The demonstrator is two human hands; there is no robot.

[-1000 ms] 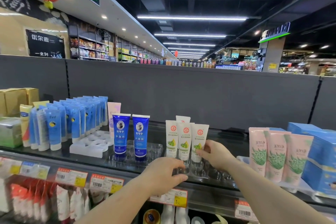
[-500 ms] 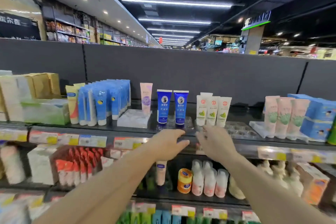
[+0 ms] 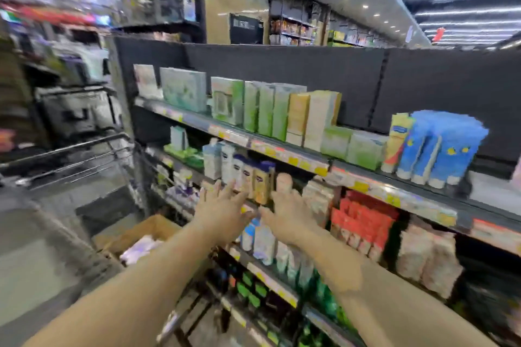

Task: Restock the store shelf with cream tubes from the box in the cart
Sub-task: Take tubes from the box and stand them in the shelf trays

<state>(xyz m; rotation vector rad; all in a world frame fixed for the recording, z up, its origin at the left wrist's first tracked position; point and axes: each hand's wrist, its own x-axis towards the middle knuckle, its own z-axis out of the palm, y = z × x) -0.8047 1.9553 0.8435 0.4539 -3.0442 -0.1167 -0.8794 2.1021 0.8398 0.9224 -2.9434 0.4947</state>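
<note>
The view has swung left since a moment ago: the white cream tubes that the hands were setting on the shelf are now out of the picture, and the wire cart with the cardboard box has come into sight at the lower left. I judge the person is turning back to fetch more tubes. Both hands are empty, fingers spread and nearly straight: the left hand and the right hand reach forward side by side. One box is visible, holding pale packs, too blurred to count. At the top shelf's right end stand about four blue tubes.
</note>
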